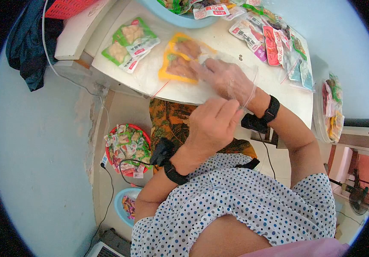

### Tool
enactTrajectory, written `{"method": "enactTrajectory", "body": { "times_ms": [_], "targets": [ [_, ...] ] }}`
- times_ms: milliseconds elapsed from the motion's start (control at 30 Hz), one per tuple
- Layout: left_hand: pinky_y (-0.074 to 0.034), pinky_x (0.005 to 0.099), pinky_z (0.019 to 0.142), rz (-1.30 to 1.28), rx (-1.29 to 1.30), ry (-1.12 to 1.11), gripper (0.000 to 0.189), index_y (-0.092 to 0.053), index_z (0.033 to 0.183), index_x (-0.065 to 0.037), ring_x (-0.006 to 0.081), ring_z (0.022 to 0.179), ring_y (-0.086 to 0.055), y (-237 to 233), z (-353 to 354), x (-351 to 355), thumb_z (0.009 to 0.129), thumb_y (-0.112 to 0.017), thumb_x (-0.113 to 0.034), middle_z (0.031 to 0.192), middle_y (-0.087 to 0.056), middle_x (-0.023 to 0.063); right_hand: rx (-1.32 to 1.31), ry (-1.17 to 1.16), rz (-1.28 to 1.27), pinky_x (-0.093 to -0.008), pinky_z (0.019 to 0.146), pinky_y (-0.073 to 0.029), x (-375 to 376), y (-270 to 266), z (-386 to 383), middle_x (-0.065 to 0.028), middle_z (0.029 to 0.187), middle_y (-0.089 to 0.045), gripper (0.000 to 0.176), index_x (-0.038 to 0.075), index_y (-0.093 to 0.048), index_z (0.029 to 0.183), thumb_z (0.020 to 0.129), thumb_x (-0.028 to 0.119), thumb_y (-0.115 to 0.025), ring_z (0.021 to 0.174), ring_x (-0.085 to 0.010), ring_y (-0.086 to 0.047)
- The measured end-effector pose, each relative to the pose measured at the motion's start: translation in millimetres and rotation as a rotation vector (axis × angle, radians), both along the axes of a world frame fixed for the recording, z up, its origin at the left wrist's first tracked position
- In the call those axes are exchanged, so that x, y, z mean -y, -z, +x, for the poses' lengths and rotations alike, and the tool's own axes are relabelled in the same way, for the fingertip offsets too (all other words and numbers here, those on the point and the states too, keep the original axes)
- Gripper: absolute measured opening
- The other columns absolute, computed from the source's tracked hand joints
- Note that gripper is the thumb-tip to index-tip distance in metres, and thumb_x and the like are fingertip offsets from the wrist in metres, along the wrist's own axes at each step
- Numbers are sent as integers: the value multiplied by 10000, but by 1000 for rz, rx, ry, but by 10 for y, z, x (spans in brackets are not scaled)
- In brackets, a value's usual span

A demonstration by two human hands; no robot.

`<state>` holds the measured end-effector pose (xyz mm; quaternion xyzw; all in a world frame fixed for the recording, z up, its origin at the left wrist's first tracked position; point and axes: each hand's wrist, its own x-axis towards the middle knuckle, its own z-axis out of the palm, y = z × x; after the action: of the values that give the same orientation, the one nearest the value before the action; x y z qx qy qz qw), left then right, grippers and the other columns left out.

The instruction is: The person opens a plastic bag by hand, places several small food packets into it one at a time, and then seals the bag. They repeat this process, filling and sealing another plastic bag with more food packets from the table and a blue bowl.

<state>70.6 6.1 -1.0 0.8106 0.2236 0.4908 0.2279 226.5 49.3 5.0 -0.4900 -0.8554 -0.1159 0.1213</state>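
My right hand (229,79) reaches inside a clear plastic bag (249,76) on the white table, the bag's mouth around my wrist. Its fingers are stretched out, slightly blurred, with the tips at the edge of two yellow-edged food packets (180,64) lying side by side. Closer to my body, my left hand (213,124) is closed in a pinch on the bag's rim. To the left, a pair of green-edged packets (126,43) lies in another clear bag.
A blue basin (176,19) of packets stands at the table's back. Mixed packets (272,43) lie at the right. On the floor are a red basin (150,139) of packets and a light blue basin (118,205). Cables run from both wrist straps.
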Motion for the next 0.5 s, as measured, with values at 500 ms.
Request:
{"method": "enactTrajectory", "body": {
  "times_ms": [500],
  "targets": [
    [-444,463,964,128,-122,-320,271,-612,1046,16,393,1082,-572,239,-136,-363,788,-661,-46,1151,-600,195,-91,184,-105,-412,579,-517,26,-99,-78,-135,920,-526,458,133,-549,1246,794,133,-625,785,-305,-624]
  ]
}}
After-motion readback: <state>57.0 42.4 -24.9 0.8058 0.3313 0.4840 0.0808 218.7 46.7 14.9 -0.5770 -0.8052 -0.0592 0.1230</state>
